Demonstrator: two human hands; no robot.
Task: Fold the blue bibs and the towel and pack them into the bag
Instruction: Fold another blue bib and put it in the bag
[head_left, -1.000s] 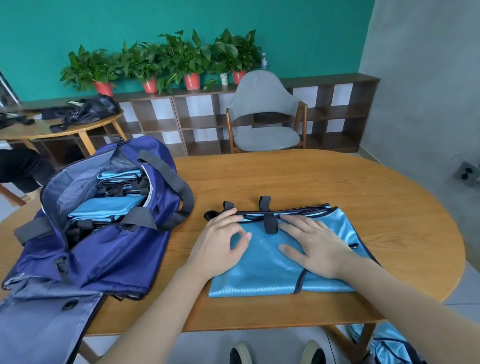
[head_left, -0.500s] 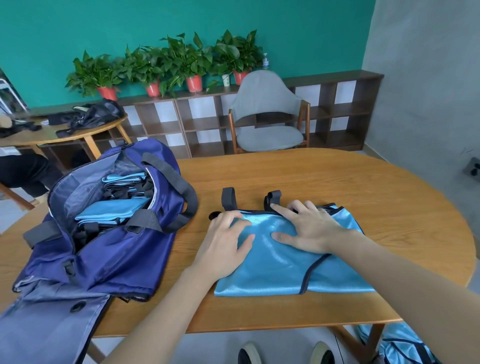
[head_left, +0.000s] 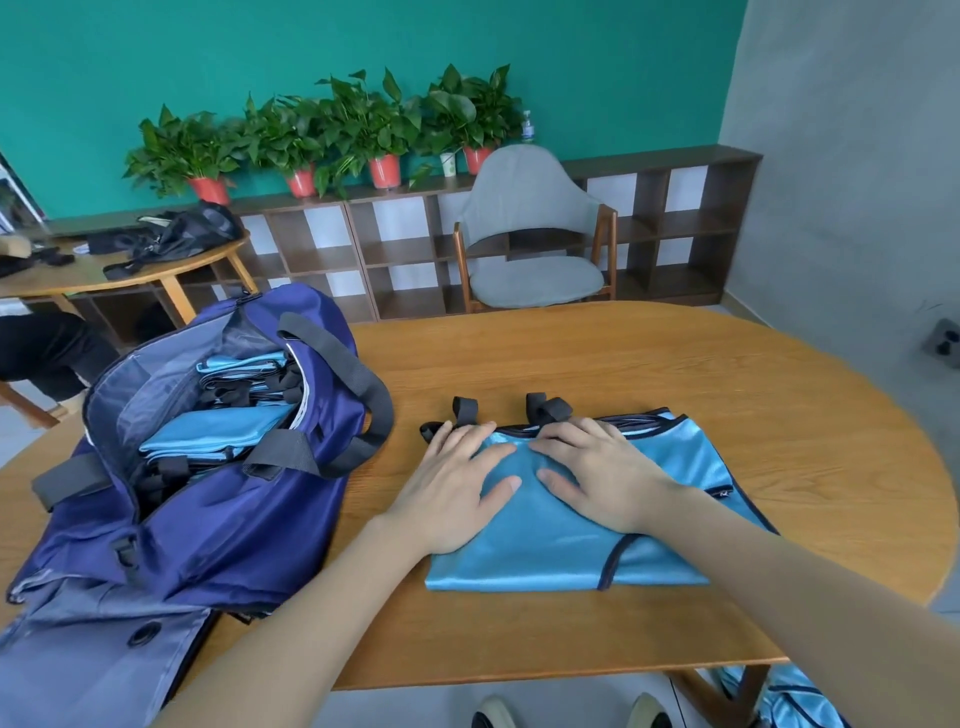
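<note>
From my remote seat, I saw a grey chair (head_left: 530, 244) behind the wooden table (head_left: 675, 395), potted plants (head_left: 332, 135) lining a low shelf unit (head_left: 649, 228), and a black bag (head_left: 182, 234) on a side table (head_left: 104, 275).

1. Blue bib (head_left: 644, 525) lies folded flat on the wooden table (head_left: 675, 374); black strap loops (head_left: 543, 408) stand at its far edge.
2. Left hand (head_left: 457, 488) and right hand (head_left: 602, 478) both press flat on the bib, fingers extended, thumbs near each other.
3. Navy bag (head_left: 208, 509) sits open just left of the bib, holding several folded blue bibs (head_left: 218, 434); count unclear.
4. Grey chair (head_left: 530, 234) stands beyond the table.
</note>
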